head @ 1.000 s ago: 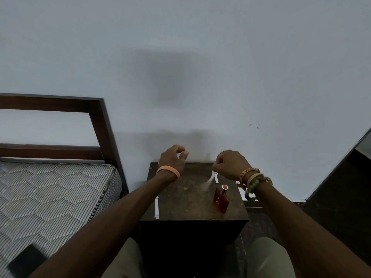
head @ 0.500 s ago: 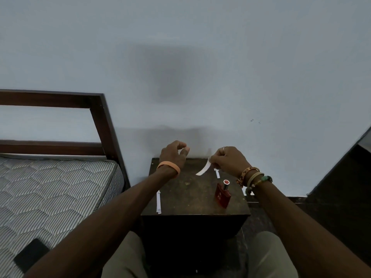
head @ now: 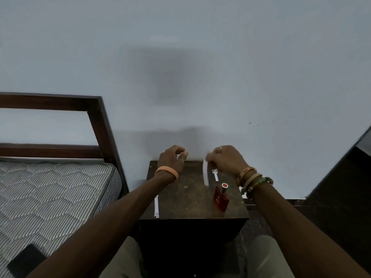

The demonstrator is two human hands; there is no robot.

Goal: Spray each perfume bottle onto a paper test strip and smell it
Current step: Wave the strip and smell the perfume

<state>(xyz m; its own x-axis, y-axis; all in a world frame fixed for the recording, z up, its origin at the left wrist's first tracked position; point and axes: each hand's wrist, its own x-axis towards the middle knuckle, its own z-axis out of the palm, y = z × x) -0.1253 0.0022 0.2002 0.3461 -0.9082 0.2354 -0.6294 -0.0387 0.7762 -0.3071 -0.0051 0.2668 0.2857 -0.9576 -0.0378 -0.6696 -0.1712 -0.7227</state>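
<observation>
A spare strip (head: 156, 206) lies at the bedside table's (head: 190, 199) left edge. The left hand (head: 171, 159) hovers above it, fingers loosely curled, holding nothing. A paper test strip (head: 205, 173) hangs pinched in the right hand (head: 227, 160). Spraying seems next: the free hand must fetch the red perfume bottle (head: 220, 196), which stands unobstructed at front right.

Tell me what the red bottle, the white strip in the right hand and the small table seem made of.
The perfume bottle looks like glass: glossy, deep red, metallic collar. The paper test strip pinched by the right hand is thin matte white paper, hanging limp. The bedside table seems dark wood or veneer, with a dull, scuffed top.
</observation>
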